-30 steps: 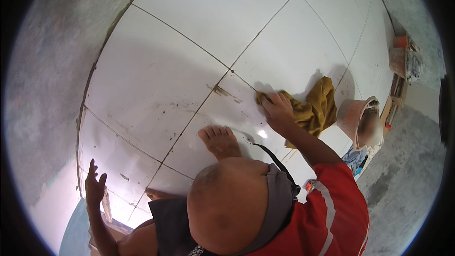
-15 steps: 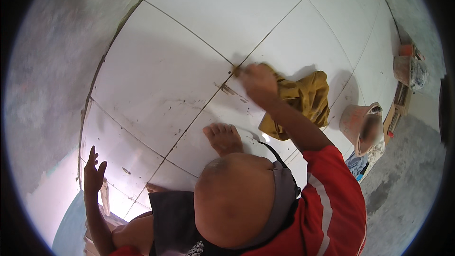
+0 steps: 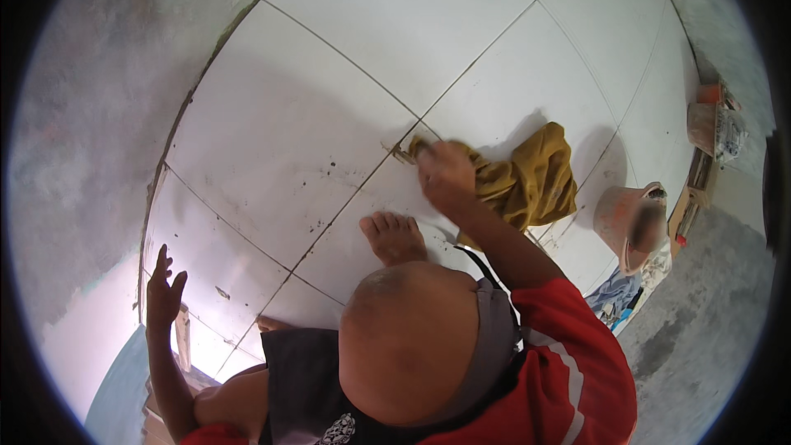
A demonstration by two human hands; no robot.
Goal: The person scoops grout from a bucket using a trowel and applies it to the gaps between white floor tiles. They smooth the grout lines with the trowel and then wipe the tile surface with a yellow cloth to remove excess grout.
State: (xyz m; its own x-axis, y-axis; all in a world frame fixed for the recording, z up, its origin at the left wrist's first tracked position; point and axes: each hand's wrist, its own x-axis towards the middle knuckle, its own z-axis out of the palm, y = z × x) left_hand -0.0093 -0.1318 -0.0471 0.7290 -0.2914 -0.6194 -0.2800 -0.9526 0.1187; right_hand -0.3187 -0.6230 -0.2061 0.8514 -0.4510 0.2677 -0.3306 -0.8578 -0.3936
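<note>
My right hand (image 3: 447, 175) is closed round one end of a mustard-brown cloth (image 3: 540, 177) and presses it to the white tiled floor (image 3: 272, 148), beside a dark grout joint. The rest of the cloth lies crumpled to the right of that hand. A brown smear (image 3: 401, 152) shows at the bunched tip of the cloth. My left hand (image 3: 165, 292) hangs at the lower left with fingers apart, holding nothing. Dark specks (image 3: 331, 169) are scattered on the tiles ahead of my bare foot (image 3: 394, 237).
A reddish bucket (image 3: 622, 218) stands at the right, with grey-blue fabric (image 3: 616, 292) beside it. Farther along the right wall are another container (image 3: 702, 125) and wooden pieces (image 3: 699, 181). A grey wall (image 3: 107, 115) borders the floor on the left.
My right hand has drawn the bunched cloth tip back toward me, from the tile corner onto the brown smear. My left hand stays open in about the same place.
</note>
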